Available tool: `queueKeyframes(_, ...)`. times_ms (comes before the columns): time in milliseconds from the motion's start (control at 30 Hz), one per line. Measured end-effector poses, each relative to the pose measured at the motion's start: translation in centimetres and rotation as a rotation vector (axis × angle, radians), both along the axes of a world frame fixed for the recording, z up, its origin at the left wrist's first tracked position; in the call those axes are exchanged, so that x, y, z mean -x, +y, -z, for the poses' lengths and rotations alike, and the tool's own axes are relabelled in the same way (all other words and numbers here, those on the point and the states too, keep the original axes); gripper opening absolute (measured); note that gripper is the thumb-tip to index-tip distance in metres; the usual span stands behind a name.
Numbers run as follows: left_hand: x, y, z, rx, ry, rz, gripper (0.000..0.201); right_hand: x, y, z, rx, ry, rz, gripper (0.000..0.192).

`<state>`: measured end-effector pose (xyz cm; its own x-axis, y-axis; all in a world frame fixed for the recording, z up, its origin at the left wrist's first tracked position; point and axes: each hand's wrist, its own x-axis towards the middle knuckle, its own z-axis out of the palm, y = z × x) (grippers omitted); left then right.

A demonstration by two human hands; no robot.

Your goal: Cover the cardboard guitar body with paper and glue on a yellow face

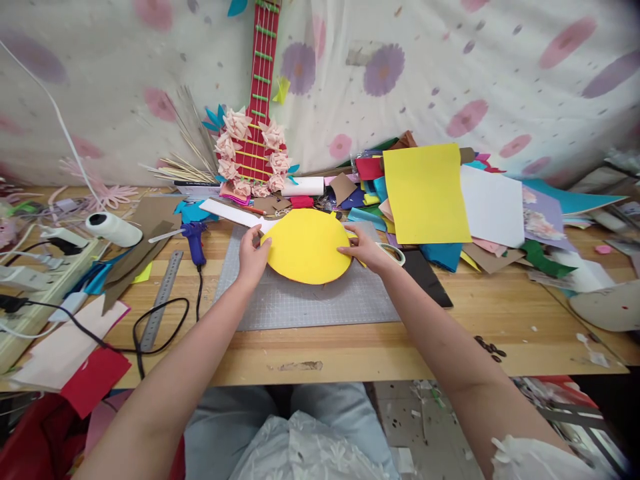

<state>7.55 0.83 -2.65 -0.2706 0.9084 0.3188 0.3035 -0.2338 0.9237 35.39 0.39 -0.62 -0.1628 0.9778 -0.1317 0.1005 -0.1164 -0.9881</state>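
Note:
Between my hands is a guitar-shaped craft piece with a rounded yellow body (310, 247) and a long white neck (233, 215) that points to the upper left. My left hand (253, 255) grips the body's left edge near the neck, thumb on the yellow face. On the opposite edge my right hand (367, 248) pinches the body, with a small bit of yellow at its fingers. Below the piece lies a grey cutting mat (320, 313). Scissors (393, 253) with pale handles lie beside my right wrist, partly hidden.
A red paper guitar (260, 87) with pink flowers leans at the back. To the left are a blue glue gun (194, 243), a steel ruler (163, 300), a thread spool (114, 229) and a power strip (45, 293). Yellow paper (427, 193) and scraps lie right.

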Motion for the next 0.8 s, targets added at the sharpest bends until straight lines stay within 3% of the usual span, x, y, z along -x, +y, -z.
queueKeyframes(100, 0.3, 0.5, -0.1, 0.084, 0.015, 0.004, 0.052, -0.1, -0.1, 0.4, 0.034, 0.011, 0.028, 0.084)
queueKeyframes(300, 0.9, 0.8, 1.0, 0.057, 0.055, -0.054, 0.065, -0.1, 0.1, 0.6, 0.012, 0.036, 0.038, 0.088)
queueKeyframes(433, 0.9, 0.3, 0.6, 0.060, 0.028, -0.084, 0.070, 0.0, 0.1, 0.2, -0.002, 0.047, 0.023, 0.090)
queueKeyframes(700, 2.1, -1.8, -0.1, 0.062, 0.000, -0.075, 0.076, 0.7, -0.7, -1.3, 0.000, 0.009, -0.124, 0.081)
queueKeyframes(800, 2.9, -3.0, -0.4, 0.069, 0.119, -0.126, 0.086, 1.1, -0.5, -1.8, -0.028, -0.006, -0.164, 0.086)
